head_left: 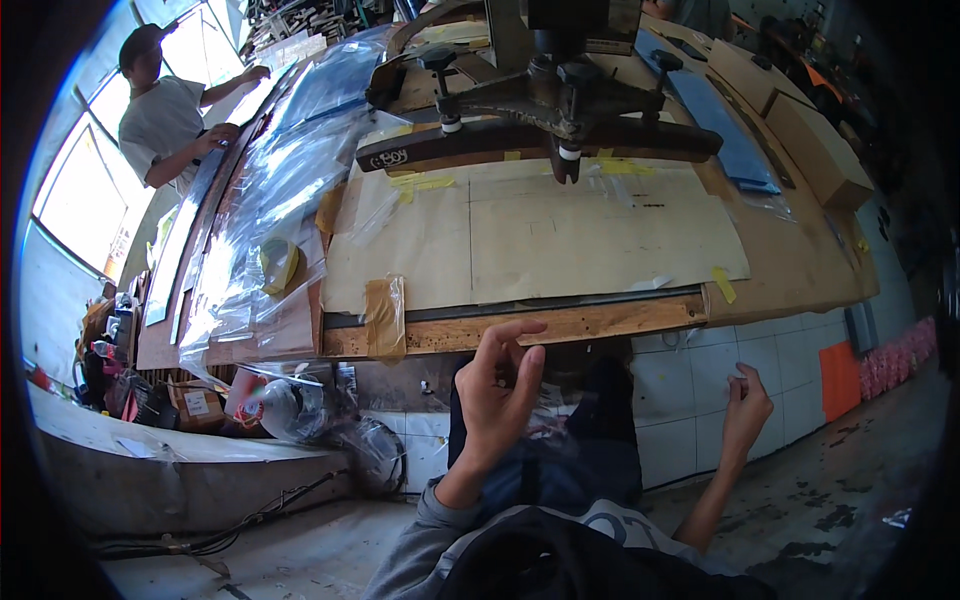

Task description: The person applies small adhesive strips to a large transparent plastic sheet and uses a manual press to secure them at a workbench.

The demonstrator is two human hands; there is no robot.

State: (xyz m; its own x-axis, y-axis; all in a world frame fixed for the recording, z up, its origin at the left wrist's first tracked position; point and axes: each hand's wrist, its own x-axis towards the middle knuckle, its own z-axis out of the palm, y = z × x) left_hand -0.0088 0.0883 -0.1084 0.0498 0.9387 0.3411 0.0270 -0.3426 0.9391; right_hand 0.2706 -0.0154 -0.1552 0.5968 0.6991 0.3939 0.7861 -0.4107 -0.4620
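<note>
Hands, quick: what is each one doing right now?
Left hand: raised below the wooden table edge, fingers loosely spread, holding nothing.
Right hand: fingers curled, whether it holds anything cannot be told.

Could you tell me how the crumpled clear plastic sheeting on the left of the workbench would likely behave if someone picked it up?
The crumpled clear plastic sheeting looks thin and wrinkled, so it would probably flop and drape. Its glossy shine suggests it may be slippery. It spreads along the wooden workbench, so it is likely light but awkward.
</note>
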